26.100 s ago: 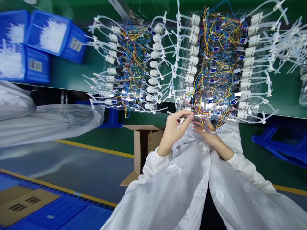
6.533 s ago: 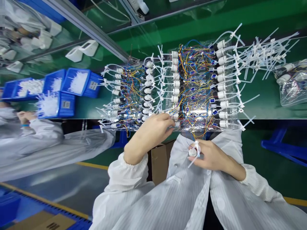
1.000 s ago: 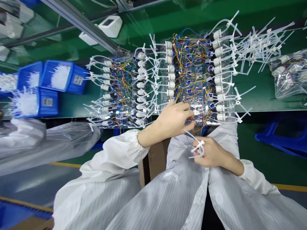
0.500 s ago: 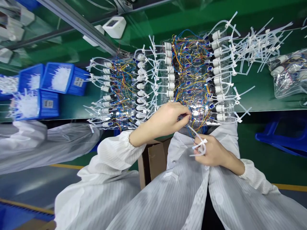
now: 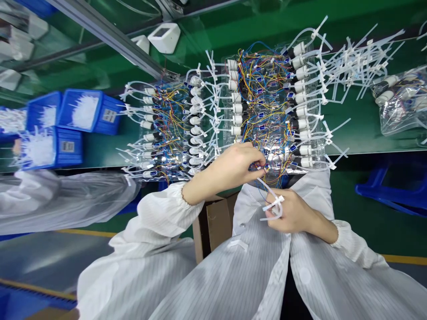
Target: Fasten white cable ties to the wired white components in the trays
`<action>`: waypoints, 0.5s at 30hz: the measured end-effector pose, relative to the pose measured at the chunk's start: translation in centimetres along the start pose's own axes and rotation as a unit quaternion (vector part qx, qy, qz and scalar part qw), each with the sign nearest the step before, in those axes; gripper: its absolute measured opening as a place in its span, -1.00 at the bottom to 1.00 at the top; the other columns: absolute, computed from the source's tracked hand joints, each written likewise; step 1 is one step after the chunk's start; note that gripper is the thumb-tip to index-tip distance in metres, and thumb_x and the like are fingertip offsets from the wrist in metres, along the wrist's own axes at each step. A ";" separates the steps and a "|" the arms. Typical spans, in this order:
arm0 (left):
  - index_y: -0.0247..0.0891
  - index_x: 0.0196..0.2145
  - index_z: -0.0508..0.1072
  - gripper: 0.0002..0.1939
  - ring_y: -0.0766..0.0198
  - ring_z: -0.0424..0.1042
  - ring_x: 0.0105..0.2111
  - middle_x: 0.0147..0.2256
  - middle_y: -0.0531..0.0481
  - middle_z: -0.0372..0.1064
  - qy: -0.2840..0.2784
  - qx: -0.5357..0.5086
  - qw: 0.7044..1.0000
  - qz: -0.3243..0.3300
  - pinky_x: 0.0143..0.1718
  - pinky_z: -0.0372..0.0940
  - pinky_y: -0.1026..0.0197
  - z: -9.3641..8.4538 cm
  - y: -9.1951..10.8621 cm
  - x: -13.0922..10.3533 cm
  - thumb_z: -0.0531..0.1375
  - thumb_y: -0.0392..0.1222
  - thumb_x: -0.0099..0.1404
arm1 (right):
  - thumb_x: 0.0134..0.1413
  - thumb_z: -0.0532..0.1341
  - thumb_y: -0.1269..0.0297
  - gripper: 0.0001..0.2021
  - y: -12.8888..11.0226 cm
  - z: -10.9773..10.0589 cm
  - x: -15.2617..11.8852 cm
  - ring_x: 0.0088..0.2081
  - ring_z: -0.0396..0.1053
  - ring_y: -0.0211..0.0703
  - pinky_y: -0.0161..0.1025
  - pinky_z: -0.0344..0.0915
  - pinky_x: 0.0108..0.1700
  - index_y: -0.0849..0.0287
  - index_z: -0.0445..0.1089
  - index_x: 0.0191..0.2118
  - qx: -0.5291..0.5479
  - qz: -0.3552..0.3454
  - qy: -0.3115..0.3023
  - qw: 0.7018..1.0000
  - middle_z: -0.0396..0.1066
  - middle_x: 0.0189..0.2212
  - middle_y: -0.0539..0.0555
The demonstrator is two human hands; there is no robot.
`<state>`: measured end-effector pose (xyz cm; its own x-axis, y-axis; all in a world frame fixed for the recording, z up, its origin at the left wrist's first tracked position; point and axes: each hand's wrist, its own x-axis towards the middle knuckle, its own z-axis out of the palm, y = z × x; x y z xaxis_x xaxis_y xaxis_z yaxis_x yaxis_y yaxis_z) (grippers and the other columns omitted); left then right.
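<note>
The right hand [image 5: 289, 212] is closed around a white tube piece [image 5: 278, 201], keeping it low over the lap with its loose ends sticking out past the fingers, which seems to steady it and leave the other hand room. The left hand [image 5: 231, 164] is at the front of the nearer group of coloured wires [image 5: 245, 75], its grip narrow, thumb and forefinger close together; whether a wire is pinched between them cannot be told. The two hands work just beside each other, probably because the wires leave little slack.

On the green table [image 5: 356, 122], white-capped cylinders [image 5: 237, 108] lie in rows on clear plastic, caps and tubes outward, wires inward, likely so that the tubes do not snag the wires. The front of this group reaches past the table's edge, handy to the lap. Loose tubes [image 5: 358, 66] are heaped to the right, beside a clear bag [image 5: 396, 122].

As for writing, the blue bins [image 5: 106, 125] carry pale labels [image 5: 109, 115] with dark print, too small to read. No brand is legible.
</note>
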<state>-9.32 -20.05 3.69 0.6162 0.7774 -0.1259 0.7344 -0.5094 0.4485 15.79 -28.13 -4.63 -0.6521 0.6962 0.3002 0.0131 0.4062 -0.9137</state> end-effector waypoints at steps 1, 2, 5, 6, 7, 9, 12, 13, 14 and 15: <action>-0.20 -0.08 0.71 -0.89 0.03 0.64 -0.08 -0.13 -0.10 0.72 0.012 0.011 1.000 0.005 0.06 0.44 0.04 0.3 -0.1 -0.1 0.39 -0.17 0.67 | 0.06 0.29 0.41 -0.70 0.0 0.0 0.0 -0.50 0.10 -0.29 -0.27 0.14 -0.41 -0.01 0.11 -0.34 -0.001 0.004 -0.002 1.000 0.17 -0.46 -0.16; -0.19 -0.06 0.72 -0.88 0.03 0.65 -0.06 -0.09 -0.12 0.73 0.025 0.025 0.999 0.008 0.05 0.44 0.03 0.5 -0.1 -0.2 0.38 -0.15 0.68 | 0.07 0.29 0.40 -0.70 0.0 -0.1 0.0 -0.50 0.09 -0.29 -0.26 0.14 -0.41 -0.01 0.10 -0.34 -0.002 0.009 -0.005 1.000 0.16 -0.46 -0.16; -0.18 -0.05 0.73 -0.85 0.01 0.66 -0.02 -0.04 -0.13 0.74 0.052 0.071 0.996 0.014 0.03 0.38 0.01 0.8 0.0 -0.5 0.37 -0.13 0.72 | 0.07 0.30 0.39 -0.68 -0.1 -0.1 0.0 -0.50 0.10 -0.27 -0.25 0.15 -0.41 -0.02 0.08 -0.34 -0.004 0.023 -0.011 1.000 0.16 -0.47 -0.16; -0.17 -0.05 0.72 -0.84 0.00 0.65 -0.03 -0.05 -0.12 0.75 0.053 0.084 0.995 0.018 0.02 0.36 0.00 0.8 0.2 -0.6 0.37 -0.12 0.74 | 0.07 0.30 0.39 -0.69 -0.1 -0.1 0.0 -0.50 0.12 -0.27 -0.25 0.16 -0.41 -0.02 0.08 -0.34 -0.004 0.022 -0.009 1.000 0.16 -0.47 -0.16; -0.17 -0.05 0.72 -0.83 0.00 0.64 -0.04 -0.07 -0.11 0.76 0.052 0.096 0.994 0.022 0.00 0.33 -0.01 0.8 0.4 -0.7 0.36 -0.11 0.75 | 0.07 0.30 0.39 -0.69 0.0 -0.1 0.0 -0.50 0.12 -0.28 -0.25 0.16 -0.40 -0.01 0.09 -0.34 -0.004 0.017 -0.005 1.000 0.17 -0.47 -0.16; -0.17 -0.05 0.72 -0.80 0.00 0.63 -0.05 -0.09 -0.11 0.78 0.053 0.110 0.992 0.023 -0.01 0.29 -0.03 0.7 0.8 -0.9 0.33 -0.10 0.78 | 0.07 0.29 0.40 -0.70 0.0 0.0 0.0 -0.50 0.13 -0.29 -0.26 0.16 -0.40 -0.01 0.10 -0.34 -0.002 0.003 0.008 1.000 0.17 -0.46 -0.16; -0.17 -0.05 0.71 -0.79 -0.01 0.64 -0.03 -0.10 -0.11 0.79 0.057 0.107 0.992 0.015 0.00 0.26 -0.05 0.5 1.3 -1.1 0.31 -0.14 0.79 | 0.09 0.29 0.40 -0.72 0.1 0.0 0.0 -0.50 0.12 -0.29 -0.26 0.14 -0.41 -0.01 0.12 -0.34 -0.006 -0.012 0.022 1.000 0.20 -0.45 -0.15; -0.17 -0.05 0.71 -0.81 -0.01 0.64 -0.02 -0.10 -0.10 0.79 0.057 0.102 0.993 0.011 0.01 0.26 -0.05 0.4 1.4 -1.2 0.31 -0.15 0.79 | 0.10 0.28 0.40 -0.72 0.1 0.0 0.0 -0.50 0.13 -0.29 -0.26 0.13 -0.41 -0.01 0.12 -0.34 -0.007 -0.018 0.026 0.999 0.20 -0.45 -0.15; -0.18 -0.04 0.71 -0.83 -0.01 0.65 -0.01 -0.10 -0.10 0.80 0.057 0.095 0.994 0.007 0.02 0.26 -0.05 0.4 1.5 -1.3 0.32 -0.17 0.77 | 0.11 0.28 0.40 -0.73 0.2 0.0 0.0 -0.50 0.13 -0.29 -0.27 0.13 -0.42 -0.01 0.12 -0.33 -0.008 -0.023 0.030 0.999 0.21 -0.45 -0.14; -0.18 -0.04 0.70 -0.85 -0.02 0.66 0.01 -0.09 -0.11 0.80 0.057 0.090 0.994 0.000 0.03 0.27 -0.05 0.4 1.5 -1.4 0.33 -0.18 0.76 | 0.12 0.27 0.40 -0.74 0.2 -0.1 0.1 -0.50 0.13 -0.29 -0.27 0.14 -0.42 0.00 0.13 -0.33 -0.007 -0.026 0.033 0.999 0.22 -0.44 -0.14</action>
<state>-8.93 -22.09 4.17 0.5872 0.8092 -0.0194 0.7799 -0.5591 0.2815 15.82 -27.97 -4.73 -0.6013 0.7107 0.3652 -0.0088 0.4512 -0.8924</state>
